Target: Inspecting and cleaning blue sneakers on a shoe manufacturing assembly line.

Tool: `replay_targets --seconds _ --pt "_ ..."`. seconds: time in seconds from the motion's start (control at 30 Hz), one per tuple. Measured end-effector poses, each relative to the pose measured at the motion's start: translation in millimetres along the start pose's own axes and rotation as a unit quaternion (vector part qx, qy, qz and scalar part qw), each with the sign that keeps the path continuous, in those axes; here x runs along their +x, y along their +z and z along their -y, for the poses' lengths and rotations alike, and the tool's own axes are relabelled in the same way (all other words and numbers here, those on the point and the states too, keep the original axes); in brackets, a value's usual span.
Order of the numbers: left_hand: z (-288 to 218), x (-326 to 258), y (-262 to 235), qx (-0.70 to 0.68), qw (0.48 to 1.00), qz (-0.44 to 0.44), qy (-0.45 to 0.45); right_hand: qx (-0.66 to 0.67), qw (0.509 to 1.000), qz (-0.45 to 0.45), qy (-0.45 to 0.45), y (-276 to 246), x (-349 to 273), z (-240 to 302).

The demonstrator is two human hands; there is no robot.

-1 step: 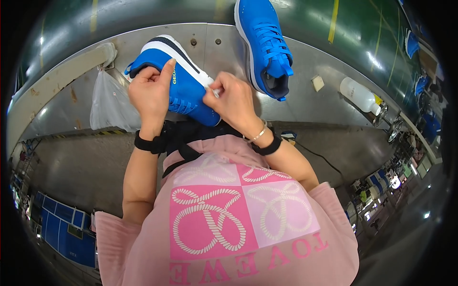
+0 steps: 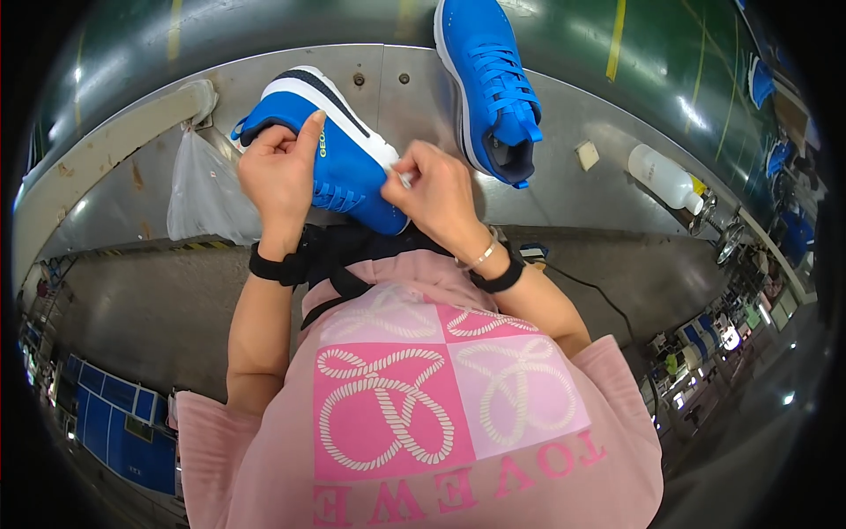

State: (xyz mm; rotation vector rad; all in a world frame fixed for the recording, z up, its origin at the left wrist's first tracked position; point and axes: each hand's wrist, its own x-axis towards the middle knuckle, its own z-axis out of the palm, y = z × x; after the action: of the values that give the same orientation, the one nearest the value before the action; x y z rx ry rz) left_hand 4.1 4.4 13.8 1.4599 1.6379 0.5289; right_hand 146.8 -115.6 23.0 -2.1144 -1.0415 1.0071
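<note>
A blue sneaker (image 2: 348, 163) with a white sole and a dark stripe is tilted on its side, toe toward me. My left hand (image 2: 280, 176) grips it at the collar, fingers inside the opening and thumb on the outer side. At the sole's edge near the toe, my right hand (image 2: 434, 183) is pinched around a small white piece (image 2: 405, 179), mostly hidden by the fingers. A second blue sneaker (image 2: 495, 88) stands upright beyond my right hand, its heel toward me, touched by neither hand.
Both shoes are at a metal ledge (image 2: 564, 189) beside a green conveyor belt (image 2: 573, 40). A clear plastic bag (image 2: 204, 189) hangs by a beige curved bar (image 2: 106, 163) at left. On the right lie a pale small block (image 2: 587, 155) and a white bottle (image 2: 663, 176).
My right hand has shifted slightly to the right along the sole's edge, still pinched. The left hand and both sneakers look nearly unmoved.
</note>
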Motion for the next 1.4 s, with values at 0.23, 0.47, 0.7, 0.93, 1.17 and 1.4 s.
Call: replay_targets --seconds 0.23,0.47,0.7,0.93,1.17,1.4 --pt "3 -1 3 -0.031 0.999 -0.011 0.004 -0.004 1.000 -0.007 -0.025 -2 0 -10" --pt "6 3 0 -0.015 1.000 -0.006 0.017 0.032 0.999 -0.008 0.002 -5 -15 -13" --pt "10 3 0 -0.012 0.999 -0.011 0.037 0.006 0.999 0.040 0.004 -24 -38 -33" --pt "7 3 0 0.001 0.999 -0.014 0.041 0.023 0.956 -0.252 -0.148 -69 -64 -59" --pt "8 4 -1 -0.004 0.999 -0.014 0.043 0.041 0.943 -0.329 0.011 -109 -39 -131" --pt "2 4 2 0.007 0.999 -0.008 0.043 -0.281 0.904 -0.321 0.038 -150 -30 -210"
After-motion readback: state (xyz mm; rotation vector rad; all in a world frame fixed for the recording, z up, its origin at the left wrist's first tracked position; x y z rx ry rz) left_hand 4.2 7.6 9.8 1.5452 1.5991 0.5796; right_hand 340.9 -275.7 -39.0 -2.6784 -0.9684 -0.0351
